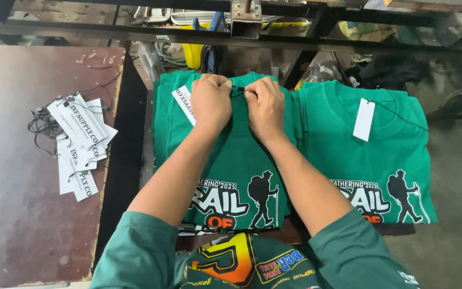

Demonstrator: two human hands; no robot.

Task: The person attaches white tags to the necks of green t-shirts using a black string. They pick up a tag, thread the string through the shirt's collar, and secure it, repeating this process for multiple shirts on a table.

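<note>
A dark brown table [22,214] lies to my left, and in front of me sit two stacks of folded green shirts: the right stack [370,160] already carries a white tag [364,119] at its collar, so it looks done. On the stack before me [231,155], both my left hand [210,101] and right hand [266,107] are pinched on a thin black string [238,90] at the collar, its white tag [184,105] beside my left hand. A pile of spare tags [78,142] waits on the table, so more seems left.
</note>
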